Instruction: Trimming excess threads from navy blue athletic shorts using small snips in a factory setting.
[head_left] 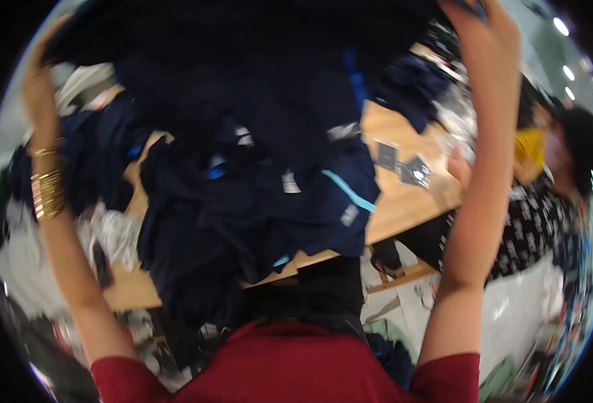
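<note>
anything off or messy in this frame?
Yes. Dark navy garments lie in a loose heap on the wooden table, some hanging over its near edge. Both hands, left and right, hold a dark garment raised overhead. The picture is motion-blurred.

the ceiling lights (564,47) are glowing as small bright spots at the upper right, lighting the room evenly. motion blur is smearing the whole picture, softening the wooden table (404,201) and the raised forearms. the dark garment (256,80) is swallowing detail into near-black shadow at the top. the fisheye lens is bending edges toward a black rim.
</note>
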`<state>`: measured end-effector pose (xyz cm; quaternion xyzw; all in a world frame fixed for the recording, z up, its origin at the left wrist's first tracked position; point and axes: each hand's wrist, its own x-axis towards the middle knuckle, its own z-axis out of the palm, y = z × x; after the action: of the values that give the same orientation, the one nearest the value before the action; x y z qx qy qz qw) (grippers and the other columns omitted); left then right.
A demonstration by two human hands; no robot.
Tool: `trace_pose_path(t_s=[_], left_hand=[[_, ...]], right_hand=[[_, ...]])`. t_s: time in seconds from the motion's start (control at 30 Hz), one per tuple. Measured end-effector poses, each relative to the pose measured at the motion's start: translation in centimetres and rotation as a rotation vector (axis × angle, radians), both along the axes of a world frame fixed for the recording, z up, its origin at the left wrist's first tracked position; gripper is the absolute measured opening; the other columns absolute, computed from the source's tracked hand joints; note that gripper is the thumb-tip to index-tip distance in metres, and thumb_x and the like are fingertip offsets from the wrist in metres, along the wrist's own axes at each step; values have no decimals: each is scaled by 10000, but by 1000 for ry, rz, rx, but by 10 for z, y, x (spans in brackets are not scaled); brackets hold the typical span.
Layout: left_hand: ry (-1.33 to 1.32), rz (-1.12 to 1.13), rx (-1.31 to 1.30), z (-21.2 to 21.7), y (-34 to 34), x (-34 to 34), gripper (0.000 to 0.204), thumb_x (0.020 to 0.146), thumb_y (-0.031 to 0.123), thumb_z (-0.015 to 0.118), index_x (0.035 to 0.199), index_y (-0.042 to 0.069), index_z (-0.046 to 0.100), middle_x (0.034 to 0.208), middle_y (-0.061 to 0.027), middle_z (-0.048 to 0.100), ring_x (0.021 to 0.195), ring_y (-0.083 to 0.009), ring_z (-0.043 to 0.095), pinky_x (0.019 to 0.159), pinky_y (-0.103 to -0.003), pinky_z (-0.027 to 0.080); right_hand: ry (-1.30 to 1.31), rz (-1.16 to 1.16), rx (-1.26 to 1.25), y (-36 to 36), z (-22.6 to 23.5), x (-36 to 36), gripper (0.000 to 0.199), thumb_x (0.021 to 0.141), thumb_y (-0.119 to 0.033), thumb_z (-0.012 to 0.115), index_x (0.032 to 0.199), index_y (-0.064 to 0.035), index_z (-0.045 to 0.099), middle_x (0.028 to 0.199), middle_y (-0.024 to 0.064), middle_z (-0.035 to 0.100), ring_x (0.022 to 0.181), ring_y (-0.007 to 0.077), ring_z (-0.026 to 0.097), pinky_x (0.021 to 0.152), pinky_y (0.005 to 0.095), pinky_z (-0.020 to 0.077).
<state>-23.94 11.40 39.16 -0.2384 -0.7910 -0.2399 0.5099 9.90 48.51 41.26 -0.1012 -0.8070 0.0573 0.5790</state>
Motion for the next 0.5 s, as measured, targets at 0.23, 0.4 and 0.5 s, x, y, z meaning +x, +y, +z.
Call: trace_pose_path(t_s=[0.23,0.4,0.5], left_hand=[[-356,-352,-276,-248,10,101,535,635,-130,467,1089,110,617,1157,-107,567,1094,-302,517,944,-379,407],[-684,-306,-252,-296,-3,141,636,651,-90,565,1245,130,508,1285,-95,461,1169,-319,440,999,-389,346],[-722,-332,-209,-285,-1,150,631,674,-25,639,1269,119,484,1303,-109,436,1194,-325,406,1028,-405,303]], right_hand=[[-604,38,-439,-32,-254,7,403,642,83,557,1017,-63,591,941,132,613,909,337,595,775,350,466],[-581,22,-524,-52,-318,27,331,690,8,642,1011,-66,613,1000,95,589,918,301,590,799,349,467],[-586,42,-560,-56,-317,37,444,656,39,629,1083,-76,599,1064,115,550,982,287,560,815,354,466]])
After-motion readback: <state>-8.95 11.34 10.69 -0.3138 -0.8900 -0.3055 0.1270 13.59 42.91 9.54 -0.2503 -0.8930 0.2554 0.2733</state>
